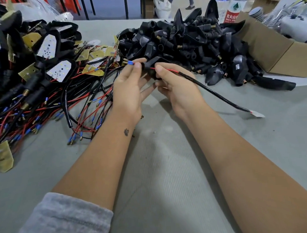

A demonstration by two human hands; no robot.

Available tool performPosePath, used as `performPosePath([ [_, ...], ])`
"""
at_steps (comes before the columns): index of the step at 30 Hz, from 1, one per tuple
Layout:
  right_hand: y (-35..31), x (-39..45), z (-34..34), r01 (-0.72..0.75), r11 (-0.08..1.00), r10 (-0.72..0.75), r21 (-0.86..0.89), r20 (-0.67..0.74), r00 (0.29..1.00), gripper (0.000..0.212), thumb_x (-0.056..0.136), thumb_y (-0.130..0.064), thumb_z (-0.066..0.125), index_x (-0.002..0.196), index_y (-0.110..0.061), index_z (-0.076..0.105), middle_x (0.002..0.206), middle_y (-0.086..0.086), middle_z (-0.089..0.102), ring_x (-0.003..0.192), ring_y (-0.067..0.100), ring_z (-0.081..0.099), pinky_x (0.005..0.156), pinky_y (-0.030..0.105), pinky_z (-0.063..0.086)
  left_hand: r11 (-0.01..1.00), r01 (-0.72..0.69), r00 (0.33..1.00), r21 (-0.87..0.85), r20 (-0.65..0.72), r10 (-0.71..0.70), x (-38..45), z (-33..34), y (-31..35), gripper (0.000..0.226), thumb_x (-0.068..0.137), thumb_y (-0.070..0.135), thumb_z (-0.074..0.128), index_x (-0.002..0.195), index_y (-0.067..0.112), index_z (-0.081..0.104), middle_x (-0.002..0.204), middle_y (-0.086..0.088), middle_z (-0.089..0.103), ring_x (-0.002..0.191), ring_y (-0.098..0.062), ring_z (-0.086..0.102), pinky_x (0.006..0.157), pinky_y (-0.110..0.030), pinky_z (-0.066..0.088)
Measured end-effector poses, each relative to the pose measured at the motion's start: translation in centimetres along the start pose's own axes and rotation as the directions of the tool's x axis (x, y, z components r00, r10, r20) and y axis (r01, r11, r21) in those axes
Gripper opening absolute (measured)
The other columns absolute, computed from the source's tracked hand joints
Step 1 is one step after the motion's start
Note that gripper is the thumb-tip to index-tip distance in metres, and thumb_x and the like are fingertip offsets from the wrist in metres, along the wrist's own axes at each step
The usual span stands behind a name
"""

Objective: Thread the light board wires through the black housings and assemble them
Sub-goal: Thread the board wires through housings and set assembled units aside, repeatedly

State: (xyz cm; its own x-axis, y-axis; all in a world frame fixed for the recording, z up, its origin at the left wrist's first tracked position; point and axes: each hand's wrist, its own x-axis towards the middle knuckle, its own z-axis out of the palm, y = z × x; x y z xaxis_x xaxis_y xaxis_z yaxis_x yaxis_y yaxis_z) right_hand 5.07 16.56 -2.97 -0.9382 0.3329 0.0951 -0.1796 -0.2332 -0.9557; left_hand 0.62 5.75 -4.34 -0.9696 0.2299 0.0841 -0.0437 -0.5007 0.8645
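A black housing [152, 64] is held between both hands above the table's middle. My left hand [128, 85] pinches the red wire's blue-sleeved terminal end [129, 63], which sticks out on the housing's left side. My right hand [174, 85] grips the housing and the wire where it enters. The black-sheathed cable [218, 95] trails right over my right hand to a small white light board [257, 114] lying on the table.
A heap of empty black housings [189, 43] lies at the back right. Assembled units, loose boards and tangled red and black wires [39, 99] fill the left. A cardboard box [272, 53] and water bottles [233, 3] stand far right. Grey table surface [162, 170] spreads in front.
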Motion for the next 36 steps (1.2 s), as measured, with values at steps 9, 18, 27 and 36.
performPosePath([
  [9, 0.1, 0.9, -0.9, -0.166, 0.893, 0.206, 0.418, -0.053, 0.977, 0.012, 0.097, -0.010, 0.056, 0.085, -0.008, 0.060, 0.070, 0.003, 0.069, 0.058, 0.008, 0.061, 0.063, 0.019, 0.053, 0.977, 0.004, 0.973, -0.214, -0.226, -0.053, 0.6, -1.1, 0.6, 0.026, 0.107, 0.029, 0.034, 0.099, 0.016, 0.055, 0.112, -0.013, 0.070, 0.097, -0.028, 0.071, 0.071, -0.037, 0.060],
  [18, 0.9, 0.6, 0.0, 0.037, 0.991, -0.044, -0.125, -0.056, 0.997, 0.018, 0.091, -0.012, 0.067, 0.074, -0.013, 0.065, 0.055, 0.000, 0.057, 0.049, 0.010, 0.049, 0.050, 0.020, 0.042, 0.996, 0.083, 0.997, 0.028, -0.006, -0.083, 0.2, 0.1, 0.0, 0.025, 0.105, 0.017, 0.042, 0.102, 0.015, 0.066, 0.095, -0.003, 0.075, 0.093, -0.017, 0.072, 0.077, -0.029, 0.058],
  [27, 0.6, 1.0, -0.1, -0.023, 0.940, 0.064, 0.340, -0.109, 0.992, 0.009, 0.098, -0.009, 0.055, 0.092, -0.008, 0.061, 0.065, 0.002, 0.064, 0.054, 0.009, 0.055, 0.057, 0.020, 0.049, 1.000, 0.026, 0.998, -0.013, -0.059, -0.027, 0.4, -0.3, -0.1, 0.024, 0.106, 0.022, 0.038, 0.105, 0.018, 0.062, 0.106, -0.011, 0.072, 0.094, -0.021, 0.073, 0.075, -0.027, 0.057],
  [36, 1.0, 1.1, -0.4, 0.001, 0.999, -0.008, -0.047, -0.160, 0.987, 0.022, 0.091, -0.024, 0.069, 0.075, -0.010, 0.064, 0.055, 0.000, 0.059, 0.046, 0.008, 0.050, 0.050, 0.019, 0.044, 0.992, 0.118, 0.993, -0.051, 0.028, -0.117, 0.3, -0.4, 0.2, 0.019, 0.100, 0.012, 0.052, 0.115, 0.015, 0.063, 0.098, -0.002, 0.075, 0.093, -0.017, 0.073, 0.077, -0.026, 0.058],
])
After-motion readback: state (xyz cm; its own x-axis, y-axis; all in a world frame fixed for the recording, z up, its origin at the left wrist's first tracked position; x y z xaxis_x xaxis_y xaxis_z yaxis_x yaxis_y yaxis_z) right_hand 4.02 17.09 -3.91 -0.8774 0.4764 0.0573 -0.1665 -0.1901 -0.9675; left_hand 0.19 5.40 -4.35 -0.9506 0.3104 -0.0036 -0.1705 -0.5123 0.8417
